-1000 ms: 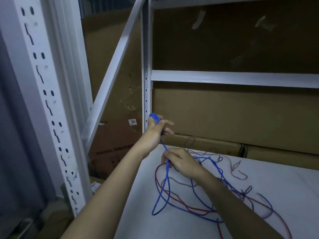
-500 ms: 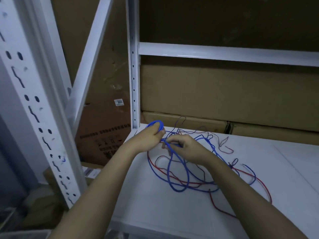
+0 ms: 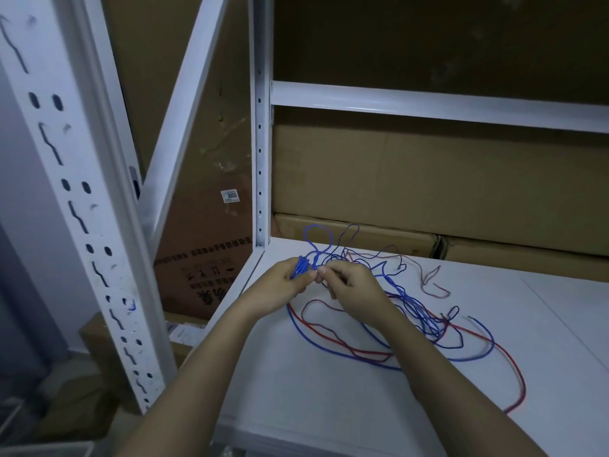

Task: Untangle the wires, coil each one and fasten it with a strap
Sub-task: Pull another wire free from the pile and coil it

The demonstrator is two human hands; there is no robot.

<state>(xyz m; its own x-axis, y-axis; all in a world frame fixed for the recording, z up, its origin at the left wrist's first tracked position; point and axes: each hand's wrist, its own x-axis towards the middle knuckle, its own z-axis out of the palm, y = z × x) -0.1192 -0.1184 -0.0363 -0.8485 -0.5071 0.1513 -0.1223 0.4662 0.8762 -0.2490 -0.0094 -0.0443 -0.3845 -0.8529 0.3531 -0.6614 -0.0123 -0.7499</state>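
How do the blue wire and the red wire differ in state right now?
The blue wire is partly gathered into a small bundle gripped by the left hand, with the right hand pinching a strand beside it; the red wire is in neither hand. The blue wire rises in a loop off the shelf; the red wire lies flat. Both remain tangled together, without straps.

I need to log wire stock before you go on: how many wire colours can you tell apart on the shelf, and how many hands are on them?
Blue wire: 1 colour, partly bunched in the left hand
Red wire: 1
Pale pinkish wire: 1
Dark wire: 1
Hands: 2, the right hand pinching blue wire too
Total: 4 wire colours, 2 hands; strand counts cannot be told in the tangle.
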